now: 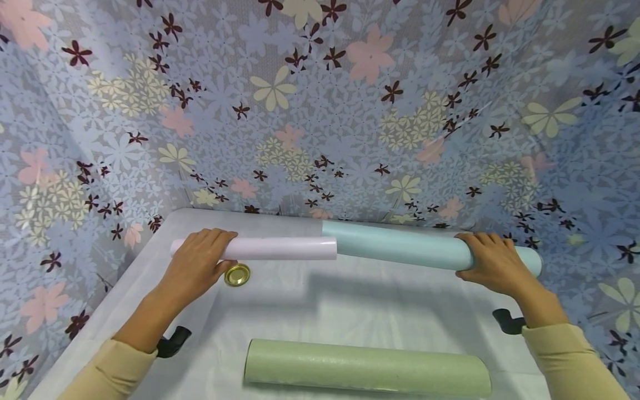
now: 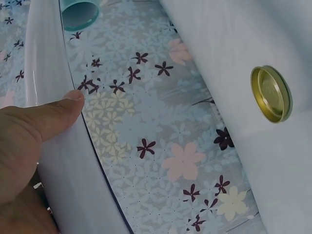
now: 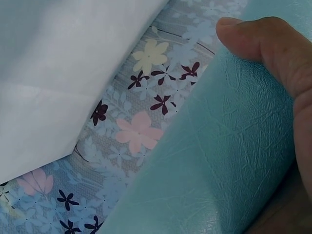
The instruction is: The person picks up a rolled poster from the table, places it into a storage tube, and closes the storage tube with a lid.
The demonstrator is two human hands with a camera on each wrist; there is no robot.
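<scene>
My left hand (image 1: 200, 266) grips a glossy pale lilac roll (image 1: 285, 248) near its left end, thumb along the near side. A light blue-green roll (image 1: 395, 243), thicker and with a creased leathery surface (image 3: 209, 126), is held by my right hand (image 1: 495, 264) toward its right end. Both rolls are raised over the white-covered table (image 1: 370, 308), which shows their shadows. The lilac roll's right end overlaps the blue-green roll's left end in the head view. In the left wrist view, the blue-green roll's open end (image 2: 80, 17) appears beyond the lilac one.
A sage green roll (image 1: 367, 366) lies across the table's near side. A round gold lid (image 1: 237, 274) sits by my left thumb. Black curved pieces (image 1: 174, 341) show beside both wrists. Flower-patterned cloth (image 1: 320, 111) hangs behind and around the table.
</scene>
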